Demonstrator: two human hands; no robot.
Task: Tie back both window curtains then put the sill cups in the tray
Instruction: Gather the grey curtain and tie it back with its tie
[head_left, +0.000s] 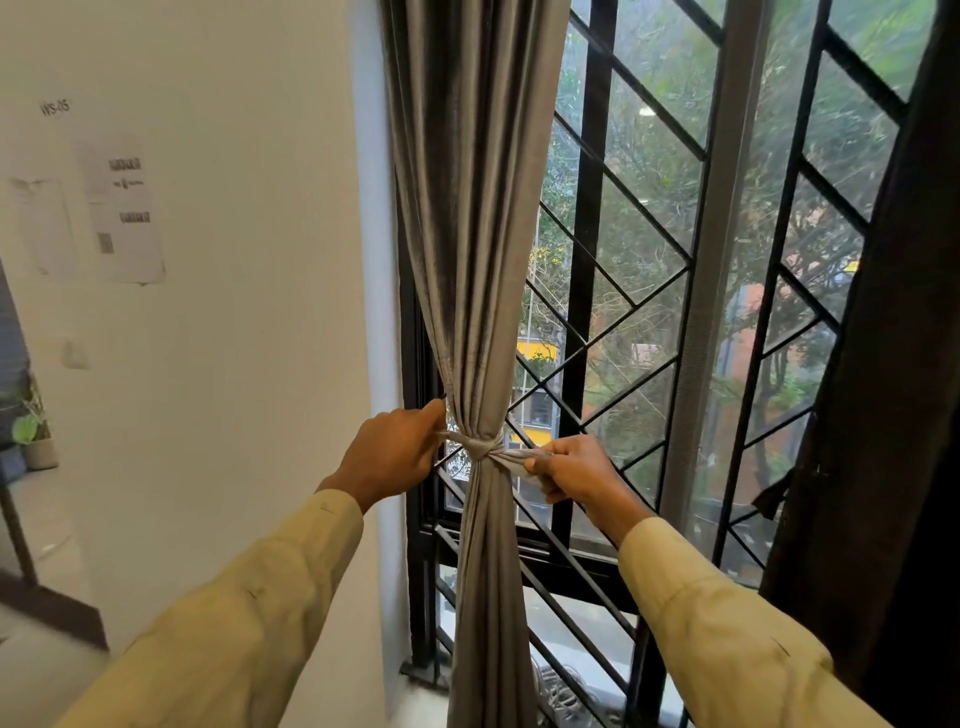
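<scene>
Where tieback around curtain, grille behind.

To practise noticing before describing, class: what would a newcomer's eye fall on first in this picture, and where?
First comes the grey curtain, gathered into a bunch left of centre against the window, with a tie knotted round its waist. The left hand and right hand each pinch one end of that tie, holding it taut on either side. Behind, the black diamond window grille fills the middle, and a dark curtain hangs at the right edge.
</scene>
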